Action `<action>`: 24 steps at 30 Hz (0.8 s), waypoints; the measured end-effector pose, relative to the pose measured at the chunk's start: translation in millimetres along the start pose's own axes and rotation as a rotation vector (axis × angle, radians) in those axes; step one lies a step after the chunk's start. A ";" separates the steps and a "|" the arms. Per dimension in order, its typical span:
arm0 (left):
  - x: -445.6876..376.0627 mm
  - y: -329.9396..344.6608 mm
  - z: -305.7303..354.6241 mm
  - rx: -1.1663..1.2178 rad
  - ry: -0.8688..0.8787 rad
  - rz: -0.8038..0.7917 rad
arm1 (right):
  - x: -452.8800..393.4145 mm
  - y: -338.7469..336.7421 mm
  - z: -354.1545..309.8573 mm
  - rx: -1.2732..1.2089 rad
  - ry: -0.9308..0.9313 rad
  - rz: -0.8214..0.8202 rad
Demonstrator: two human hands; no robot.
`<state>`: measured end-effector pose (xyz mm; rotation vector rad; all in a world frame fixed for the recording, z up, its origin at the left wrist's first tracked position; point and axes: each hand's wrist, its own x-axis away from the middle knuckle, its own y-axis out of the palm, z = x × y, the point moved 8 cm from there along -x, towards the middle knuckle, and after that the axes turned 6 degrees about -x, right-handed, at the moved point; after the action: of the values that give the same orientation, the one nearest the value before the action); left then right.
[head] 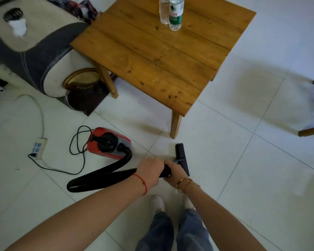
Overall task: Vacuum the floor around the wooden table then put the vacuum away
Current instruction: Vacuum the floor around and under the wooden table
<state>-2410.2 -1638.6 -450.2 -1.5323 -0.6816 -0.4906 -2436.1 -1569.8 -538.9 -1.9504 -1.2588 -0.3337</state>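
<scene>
- At the far left we see a white power strip (38,147) lying on the white tiled floor (243,160), with a thin black cord (81,160) looping from it toward the vacuum.
- Above it stands a grey-and-cream padded sofa arm (34,51), and a dark brown ceramic jar (83,91) sits on the floor against it.
- The small red canister vacuum with a black top (108,143) rests on the floor, left of the desk's near leg.
- Its black ribbed hose (101,176) curves from the canister down and back toward our hands.
- Our left hand (150,172), a red string at the wrist, is curled round the black tube at the hose's end.
- Our right hand (174,173), with a gold bangle, grips the same tube just beside the left, nearer the nozzle.
- The dark flat brush nozzle (182,158) lies on the floor just in front of our hands, near the desk's leg.
- The square wooden plank desk (152,57) stands beyond, carrying two clear plastic bottles (171,13) touching each other at its far edge.
- Our white shoes (158,202) show below the hands.
</scene>
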 end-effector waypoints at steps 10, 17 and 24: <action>11.8 -20.8 -44.3 -0.134 -0.006 0.149 | -17.9 4.7 -41.5 -0.057 -0.002 0.045; 21.0 -51.9 -95.7 -0.143 -0.026 0.231 | -36.5 -12.1 -62.5 -0.157 0.068 0.113; 25.5 -71.2 -175.8 -0.062 -0.035 0.282 | -66.8 -21.9 -91.2 -0.166 0.081 0.087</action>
<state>-2423.4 -1810.1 -366.2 -1.6673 -0.4701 -0.2746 -2470.1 -1675.2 -507.2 -2.1024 -1.1210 -0.4813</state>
